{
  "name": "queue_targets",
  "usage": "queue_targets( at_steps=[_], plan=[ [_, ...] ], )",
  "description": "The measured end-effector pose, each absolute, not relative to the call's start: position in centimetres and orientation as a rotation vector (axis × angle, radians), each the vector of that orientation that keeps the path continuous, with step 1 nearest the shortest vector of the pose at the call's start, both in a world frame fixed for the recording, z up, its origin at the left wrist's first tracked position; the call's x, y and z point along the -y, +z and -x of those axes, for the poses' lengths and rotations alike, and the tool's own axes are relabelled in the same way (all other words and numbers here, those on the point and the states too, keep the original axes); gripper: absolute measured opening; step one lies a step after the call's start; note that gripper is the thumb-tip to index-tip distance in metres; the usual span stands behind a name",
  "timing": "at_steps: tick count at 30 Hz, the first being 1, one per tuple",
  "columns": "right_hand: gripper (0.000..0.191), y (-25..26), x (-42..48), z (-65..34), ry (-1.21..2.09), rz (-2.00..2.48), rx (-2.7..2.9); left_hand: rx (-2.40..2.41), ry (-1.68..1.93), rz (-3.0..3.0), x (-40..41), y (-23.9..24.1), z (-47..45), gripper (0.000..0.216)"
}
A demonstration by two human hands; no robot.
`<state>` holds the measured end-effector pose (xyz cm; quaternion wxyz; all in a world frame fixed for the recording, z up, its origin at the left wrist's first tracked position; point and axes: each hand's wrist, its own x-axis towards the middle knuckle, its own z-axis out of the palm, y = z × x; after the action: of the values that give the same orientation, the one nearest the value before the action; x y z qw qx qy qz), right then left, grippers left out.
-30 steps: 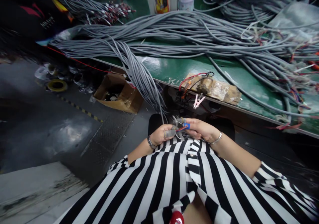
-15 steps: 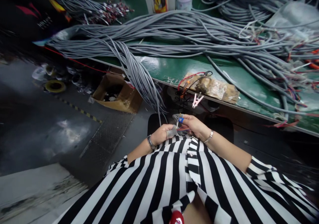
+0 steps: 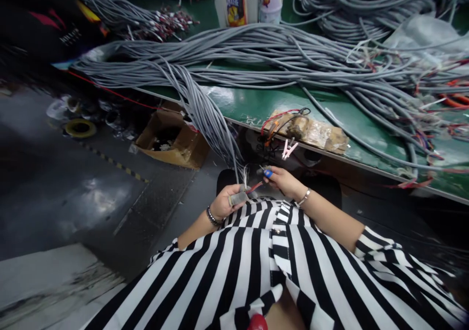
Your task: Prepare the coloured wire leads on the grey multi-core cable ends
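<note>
Near my waist, my left hand point(image 3: 226, 202) is closed around the end of a grey cable point(image 3: 237, 174). Thin red and whitish inner wires point(image 3: 254, 188) stick out past its fingers. A grey wrap or cover point(image 3: 238, 198) sits at the left thumb. My right hand point(image 3: 286, 181), a short gap to the right, is pinched, with a blue cover point(image 3: 268, 173) on a fingertip. A small greyish bit shows at that pinch, too small to name. The held cable runs up toward a bundle of grey cables point(image 3: 205, 110) hanging over the table edge.
Long grey cables point(image 3: 256, 41) lie across the green table point(image 3: 234, 100). A taped cardboard piece point(image 3: 318, 132) with wires lies at its edge, beside a pink clip point(image 3: 289, 149). Below stands an open cardboard box point(image 3: 186, 151). Containers point(image 3: 271, 2) stand at the back.
My hands have moved apart: the left shifted left and slightly down with the cable end, the right stayed near its place. The wires now stand clear of my right hand.
</note>
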<state>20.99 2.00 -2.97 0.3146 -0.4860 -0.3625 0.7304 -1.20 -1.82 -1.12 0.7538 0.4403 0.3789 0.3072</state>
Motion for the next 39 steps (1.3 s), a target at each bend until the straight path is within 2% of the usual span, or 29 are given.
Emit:
queue_targets(
  at_steps=[3, 6, 12, 18, 22, 26, 28, 32, 35, 39],
  plan=[
    [0.053, -0.7, -1.9, -20.3, 2.128, 1.159, 0.95, -0.794, 0.59, -1.001, 1.3, -1.1, 0.5, 0.045],
    [0.052, 0.8, -1.9, -19.7, 2.177, 1.119, 1.009, -0.782, 0.467, -1.064, 0.8, -0.9, -0.1, 0.043],
    [0.045, -0.2, -2.1, -19.0, 1.956, 1.204, 0.867, -0.818, 0.438, -1.057, 0.1, -0.5, -0.9, 0.04],
    [0.04, -3.5, -3.5, -21.5, 1.516, 1.583, 0.775, -0.72, 0.451, -1.001, 0.6, -0.3, -0.2, 0.046],
    [0.048, -3.5, -2.7, -22.7, 1.626, 1.455, 0.872, -0.742, 0.707, -0.922, 0.1, -0.7, -0.2, 0.05],
    [0.062, -1.5, -1.4, -22.3, 1.646, 1.174, 1.239, -0.78, 0.804, -0.979, -0.5, -1.2, -0.8, 0.047],
    [0.058, -0.4, -1.1, -21.9, 1.561, 1.136, 1.445, -0.793, 0.818, -1.046, -0.6, -1.3, -1.1, 0.055],
    [0.032, 1.1, -0.7, -21.0, 1.354, 1.224, 1.741, -0.881, 0.823, -1.174, -0.3, -1.3, -1.5, 0.065],
    [0.024, 2.0, -0.1, -20.4, 1.22, 1.24, 1.87, -0.963, 0.903, -1.166, -0.1, -1.4, -1.9, 0.058],
    [0.02, 3.0, 1.2, -19.4, 1.005, 1.143, 2.117, -1.067, 1.059, -1.037, -0.3, -1.7, -2.7, 0.039]
  ],
)
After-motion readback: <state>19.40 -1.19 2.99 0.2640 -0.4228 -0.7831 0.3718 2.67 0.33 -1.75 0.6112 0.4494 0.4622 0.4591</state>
